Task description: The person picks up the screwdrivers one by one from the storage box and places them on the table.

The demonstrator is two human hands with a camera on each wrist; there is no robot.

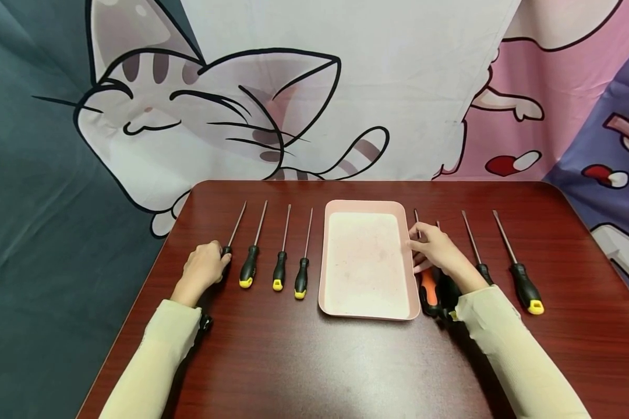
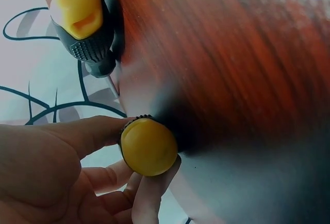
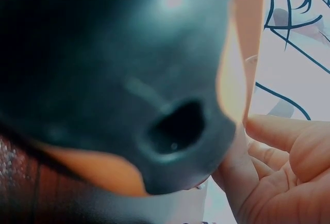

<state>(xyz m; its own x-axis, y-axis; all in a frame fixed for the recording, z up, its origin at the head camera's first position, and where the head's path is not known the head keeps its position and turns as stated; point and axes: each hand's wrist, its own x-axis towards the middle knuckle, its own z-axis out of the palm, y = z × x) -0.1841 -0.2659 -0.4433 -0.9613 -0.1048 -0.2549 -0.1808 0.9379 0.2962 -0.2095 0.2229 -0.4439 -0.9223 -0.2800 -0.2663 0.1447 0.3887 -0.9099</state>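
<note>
My left hand [image 1: 203, 269] grips the dark handle of the leftmost screwdriver [image 1: 237, 226], whose thin shaft points toward the far edge. In the left wrist view, thumb and fingers surround the handle near its round yellow end [image 2: 149, 147]. My right hand [image 1: 434, 247] pinches the right rim of a shallow pink tray [image 1: 364, 317], thumb and fingertips at the edge. Under and beside this hand lies an orange and black screwdriver [image 1: 428, 288]. Its dark butt end with a hole [image 3: 175, 128] fills much of the right wrist view. A dark screwdriver handle [image 1: 447, 291] is partly hidden beneath the right forearm.
Left of the tray lie more yellow-ended screwdrivers, including one next to the left hand [image 1: 248, 266] and one nearest the tray [image 1: 301, 278]. Two others, a partly covered one [image 1: 473, 238] and the rightmost one [image 1: 524, 285], lie right of it. Printed cloth [image 1: 409, 87] hangs behind the brown table [image 1: 314, 372].
</note>
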